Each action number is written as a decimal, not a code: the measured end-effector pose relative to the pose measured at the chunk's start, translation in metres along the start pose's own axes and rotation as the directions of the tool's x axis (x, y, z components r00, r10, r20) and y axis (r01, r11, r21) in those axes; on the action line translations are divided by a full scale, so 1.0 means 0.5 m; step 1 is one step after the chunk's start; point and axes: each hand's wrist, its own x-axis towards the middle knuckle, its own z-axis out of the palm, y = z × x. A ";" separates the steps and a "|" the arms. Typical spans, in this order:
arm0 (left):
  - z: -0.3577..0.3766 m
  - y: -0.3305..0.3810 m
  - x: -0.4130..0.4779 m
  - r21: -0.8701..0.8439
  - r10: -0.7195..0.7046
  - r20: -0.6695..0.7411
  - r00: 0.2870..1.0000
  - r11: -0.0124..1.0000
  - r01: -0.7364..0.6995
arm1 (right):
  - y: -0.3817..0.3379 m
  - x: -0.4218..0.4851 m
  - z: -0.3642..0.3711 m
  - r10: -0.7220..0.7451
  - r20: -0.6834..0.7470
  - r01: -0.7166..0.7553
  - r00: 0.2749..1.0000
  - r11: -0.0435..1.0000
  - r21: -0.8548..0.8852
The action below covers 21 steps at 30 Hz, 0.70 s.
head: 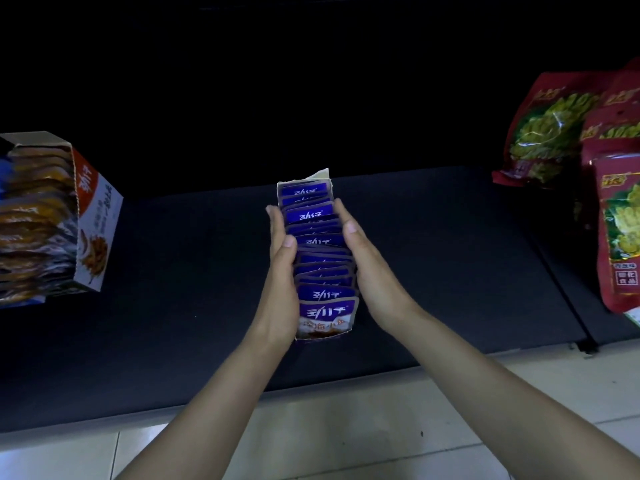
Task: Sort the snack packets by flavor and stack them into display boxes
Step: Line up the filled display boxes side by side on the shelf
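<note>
A narrow display box stands on the dark shelf at the centre, filled front to back with a row of several purple snack packets. My left hand lies flat along the box's left side, its thumb resting on the packet tops. My right hand presses flat against the right side, fingers straight and pointing away from me. At the far left a second display box, white and orange, holds several orange packets.
Large red bags with green snacks lean at the right end of the shelf, and more of them stand nearer. The dark shelf surface stretches between the boxes. Pale floor tiles lie below its front edge.
</note>
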 end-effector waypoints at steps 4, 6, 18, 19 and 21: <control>0.001 0.004 0.004 0.032 0.007 -0.001 1.000 0.999 -0.007 | 0.005 0.000 -0.004 0.003 0.009 -0.003 1.000 1.000 0.001; -0.002 0.005 0.004 0.006 0.009 0.006 1.000 1.000 -0.009 | 0.003 -0.002 -0.007 0.003 -0.015 -0.002 1.000 1.000 0.009; 0.020 0.005 -0.028 -0.107 0.019 -0.004 1.000 0.994 -0.019 | 0.005 -0.031 0.012 0.020 0.027 -0.022 0.999 0.997 0.070; 0.019 0.007 -0.030 -0.111 0.023 0.007 1.000 0.994 -0.022 | 0.004 -0.030 0.010 0.010 0.041 -0.013 0.999 0.998 0.057; 0.020 0.006 -0.035 -0.098 0.027 -0.017 0.999 0.995 -0.029 | 0.009 -0.030 0.005 -0.004 0.038 0.001 0.999 0.997 0.079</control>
